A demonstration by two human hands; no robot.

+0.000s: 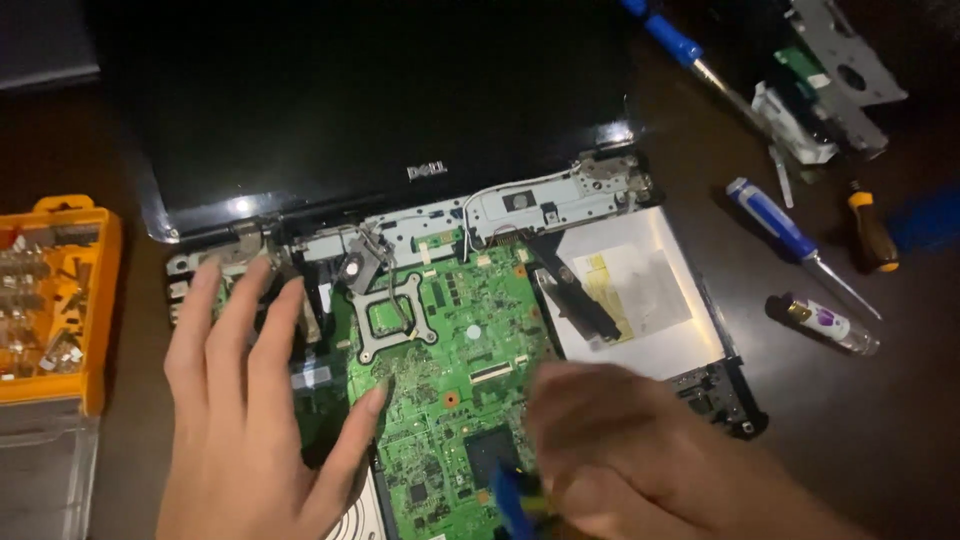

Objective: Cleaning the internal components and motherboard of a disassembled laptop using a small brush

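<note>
The left hand (240, 400) lies flat, fingers (205, 310) spread, gripping nothing, pressing the opened laptop's left side beside the glossy green circuit board (450, 370) at mid-desk. The blurred right hand (620, 450) is curled round a blue-handled tool (512, 505) over the board's lower edge

Laptop screen (370, 100): dark, unlit, glossy black rectangle at 12 o'clock, lying flat behind the opened chassis. Label (630, 285): pale grey-white sheet with a yellow patch, at 3 o'clock of centre, inside the white bay. Screwdriver-bit case (55, 300): orange, rectangular, at 9 o'clock.
</note>
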